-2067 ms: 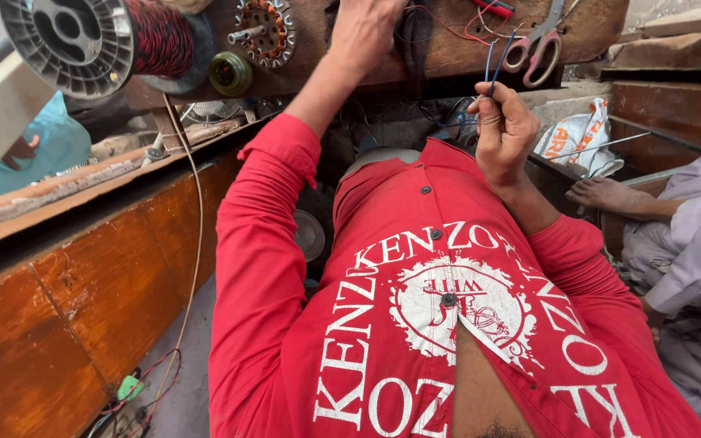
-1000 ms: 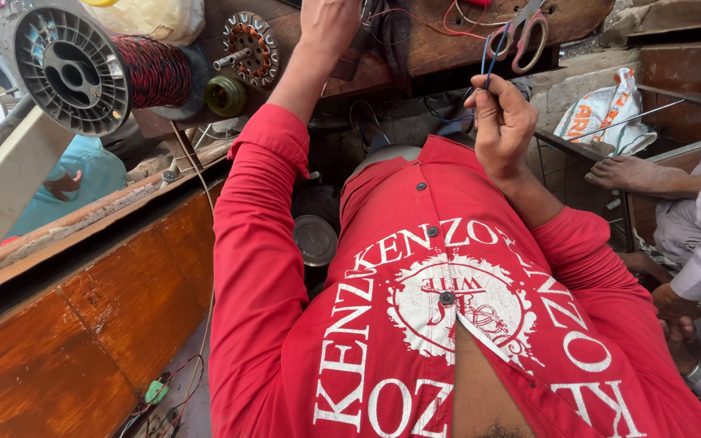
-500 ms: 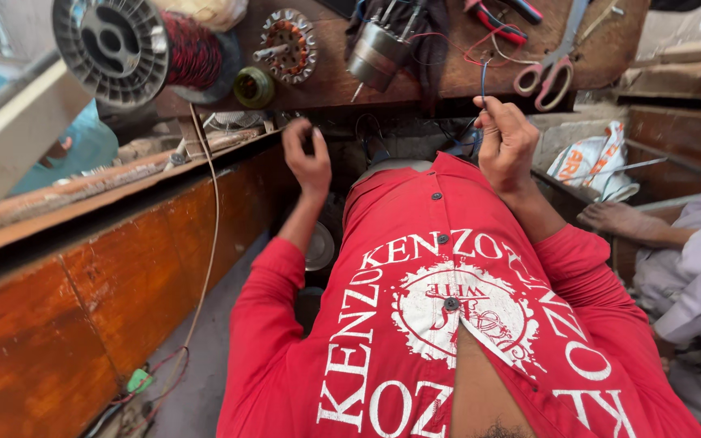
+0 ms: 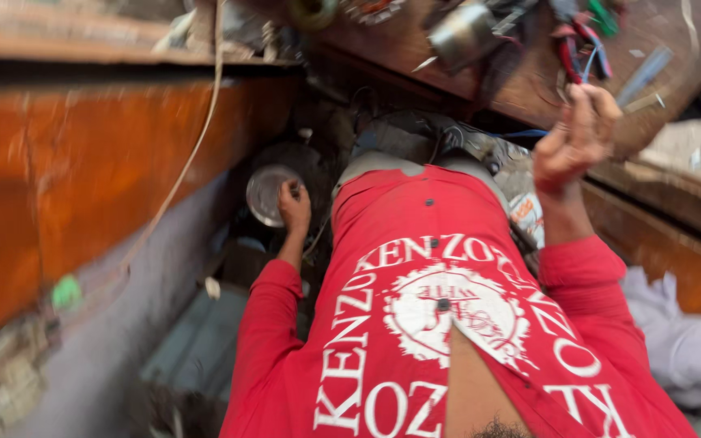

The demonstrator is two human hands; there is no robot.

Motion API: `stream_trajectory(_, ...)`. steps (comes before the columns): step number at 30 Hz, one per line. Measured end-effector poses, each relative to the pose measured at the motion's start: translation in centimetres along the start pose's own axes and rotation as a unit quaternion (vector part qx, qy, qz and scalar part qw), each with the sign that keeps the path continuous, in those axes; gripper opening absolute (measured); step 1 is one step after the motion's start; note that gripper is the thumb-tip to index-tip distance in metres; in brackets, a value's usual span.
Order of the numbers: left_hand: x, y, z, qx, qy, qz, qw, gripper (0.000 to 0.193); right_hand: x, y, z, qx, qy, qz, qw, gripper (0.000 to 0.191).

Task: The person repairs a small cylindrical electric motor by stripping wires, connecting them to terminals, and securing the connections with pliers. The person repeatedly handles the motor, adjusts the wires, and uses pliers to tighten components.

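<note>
Head view, blurred by motion. The person in a red long-sleeved shirt (image 4: 448,324) is sitting low beside a wooden tabletop (image 4: 545,89) that is running across the top right.

Left hand (image 4: 294,207) is reaching down into the dark gap below the tabletop edge, fingers curled together at the rim of a round metal tin (image 4: 268,195). Hand and tin are touching; whether the fingers are actually clamping the rim, cannot tell through the blur. The tin is sitting low, between the orange wooden panel (image 4: 83,186) on the left and the person's body.

Right hand (image 4: 574,142) is being held up in front of the tabletop edge, fingers pinched together on a thin blue wire (image 4: 587,65) that is standing up from the fingertips.

On the tabletop: a grey metal cylinder (image 4: 462,34) lying tilted, and just beside it to the right a tangle of red and blue wires (image 4: 569,40). Details there are too smeared to sort.

A pale cord (image 4: 180,178) is hanging down across the orange panel from the upper ledge. White cloth (image 4: 691,349) is lying bunched at the lower right, next to the right sleeve.
</note>
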State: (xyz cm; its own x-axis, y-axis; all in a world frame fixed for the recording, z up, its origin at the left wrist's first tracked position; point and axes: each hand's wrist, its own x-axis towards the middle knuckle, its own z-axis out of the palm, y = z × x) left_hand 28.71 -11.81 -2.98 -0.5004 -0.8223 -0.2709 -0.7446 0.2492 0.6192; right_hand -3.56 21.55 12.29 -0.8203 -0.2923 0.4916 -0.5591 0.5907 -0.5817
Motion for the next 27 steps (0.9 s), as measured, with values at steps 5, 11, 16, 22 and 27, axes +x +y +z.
stream_trajectory(5, -3.2, 1.5, -1.8, -0.098, 0.169, -0.044, 0.98, 0.016, -0.3, 1.1, -0.2, 0.163, -0.072, -0.036, 0.983, 0.036)
stream_trajectory(11, -10.1, 3.1, -6.2, -0.047, 0.228, -0.002, 0.973, 0.026, -2.7, 0.6, -2.1, 0.155, -0.183, -0.1, 0.966, 0.041)
stream_trajectory(16, -13.1, 2.7, -13.4, 0.56, 0.215, 0.054, 0.798, 0.047, -3.8, 1.0, -3.4, 0.207, -0.208, -0.208, 0.933, 0.027)
stream_trajectory(22, -11.7, -0.2, -24.0, 0.435, -0.084, -0.282, 0.851, 0.022, -4.7, 1.0, -3.3, 0.198, -0.191, -0.175, 0.945, 0.028)
stream_trajectory(27, -10.4, 2.0, -28.2, -0.104, 0.408, 0.008, 0.907, 0.023, -5.0, 0.7, -1.9, 0.201, -0.165, -0.185, 0.948, 0.023)
